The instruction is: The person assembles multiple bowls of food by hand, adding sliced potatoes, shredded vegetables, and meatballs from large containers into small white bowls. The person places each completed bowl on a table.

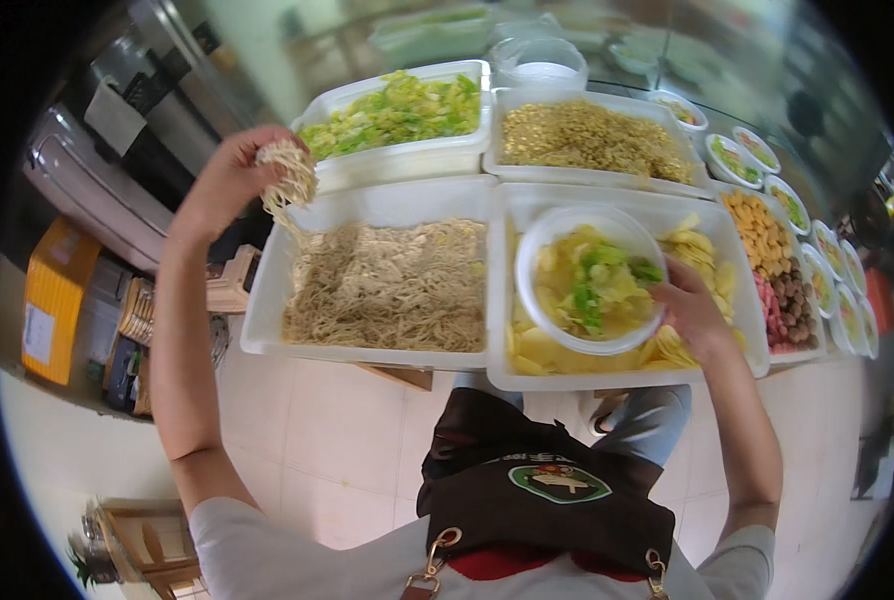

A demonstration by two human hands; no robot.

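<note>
My left hand is closed round a clump of pale noodles, raised over the left edge of a white tub of brownish noodles. A few strands hang toward the tub. My right hand grips the right rim of a round plastic bowl, its thumb over the edge. Chopped green lettuce and yellowish slices lie in the bowl. The bowl is held above a white tub of pale yellow slices, which look like potato.
Behind stand a tub of chopped lettuce and a tub of bean sprouts. A tray of meatballs and other pieces is at right, beside several filled bowls. Stacked clear bowls stand at the back.
</note>
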